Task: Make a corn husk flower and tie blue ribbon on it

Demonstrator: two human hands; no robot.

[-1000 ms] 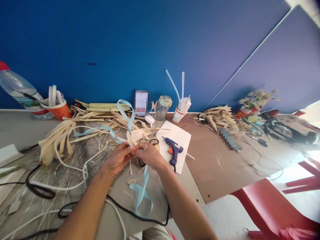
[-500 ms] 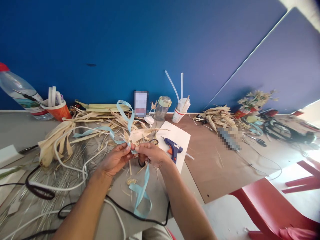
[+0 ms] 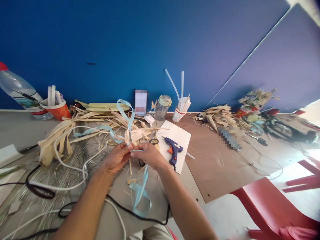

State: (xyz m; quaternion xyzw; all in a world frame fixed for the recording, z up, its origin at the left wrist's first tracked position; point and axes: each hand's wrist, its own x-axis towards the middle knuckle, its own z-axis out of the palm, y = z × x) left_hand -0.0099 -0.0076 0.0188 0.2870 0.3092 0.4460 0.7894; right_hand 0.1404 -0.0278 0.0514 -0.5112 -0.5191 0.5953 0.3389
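My left hand (image 3: pixel 116 157) is closed in a pinch on a small piece of pale corn husk (image 3: pixel 127 136), whose tip sticks up above the fingers. A light blue ribbon (image 3: pixel 142 190) passes at the husk, and my right hand (image 3: pixel 151 156) grips it between thumb and forefinger, close beside the left. The ribbon's loose length hangs below my right hand and curls on the table. Other blue ribbon (image 3: pixel 120 105) loops up behind the hands. Black-handled scissors (image 3: pixel 154 141) lie partly hidden behind my right hand. The fingers cover where ribbon and husk meet.
A blue glue gun (image 3: pixel 175 150) lies on white paper (image 3: pixel 183 133) to the right. Dry husks (image 3: pixel 100 116), thin wires (image 3: pixel 67 180) and a white cable (image 3: pixel 58 156) spread over the left side. A paper cup (image 3: pixel 178 115), glass jar (image 3: pixel 162 108) and phone (image 3: pixel 141 101) stand along the blue partition.
The short span of ribbon at my right fingertips now stretches flatter and tauter between the hands. My right hand has shifted slightly; the left keeps its pinch.
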